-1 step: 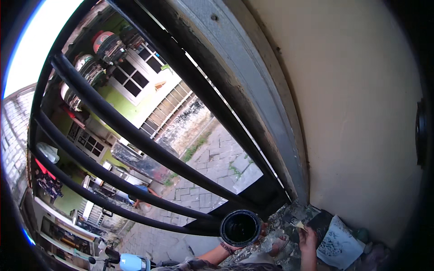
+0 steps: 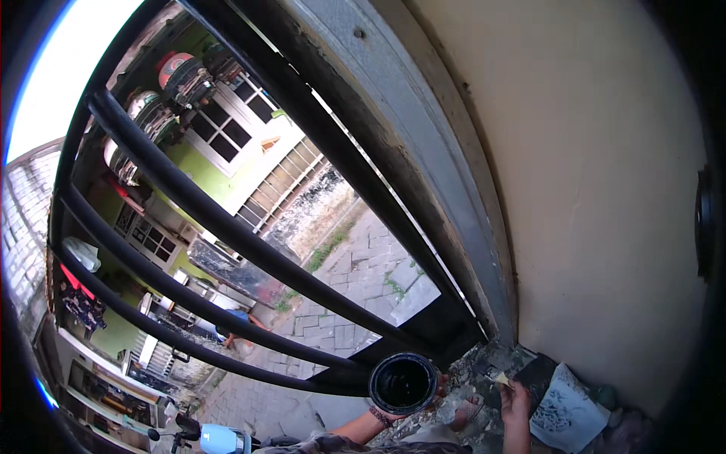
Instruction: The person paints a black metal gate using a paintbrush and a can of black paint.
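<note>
Fingers (image 2: 442,380) of the left hand (image 2: 441,386) hold the side of a black can (image 2: 371,384) between 5 and 6 o'clock; the rest of that grip is hidden. The can's round mouth faces up at the camera, its long way running down. Near 5 o'clock, the right hand (image 2: 516,401) pinches what looks like a small brush (image 2: 503,379), lying from 4 to 10, tip at 10.
</note>
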The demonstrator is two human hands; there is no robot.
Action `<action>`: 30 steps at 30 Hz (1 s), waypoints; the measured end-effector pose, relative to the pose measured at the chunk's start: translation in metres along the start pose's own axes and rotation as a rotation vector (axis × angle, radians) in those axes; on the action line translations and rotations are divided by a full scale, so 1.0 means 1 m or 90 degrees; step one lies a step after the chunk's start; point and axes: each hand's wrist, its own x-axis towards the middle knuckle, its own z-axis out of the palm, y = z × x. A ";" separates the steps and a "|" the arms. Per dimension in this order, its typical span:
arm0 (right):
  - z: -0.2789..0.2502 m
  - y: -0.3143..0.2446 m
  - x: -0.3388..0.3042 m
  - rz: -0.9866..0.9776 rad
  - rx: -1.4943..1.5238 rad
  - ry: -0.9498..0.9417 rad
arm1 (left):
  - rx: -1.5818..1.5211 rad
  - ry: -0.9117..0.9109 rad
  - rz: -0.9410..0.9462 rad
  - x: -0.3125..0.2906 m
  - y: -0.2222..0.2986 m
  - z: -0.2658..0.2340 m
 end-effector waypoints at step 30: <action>0.596 -0.179 -0.294 -1.147 -0.088 -0.417 | 0.175 -0.031 0.369 -0.113 -0.027 0.002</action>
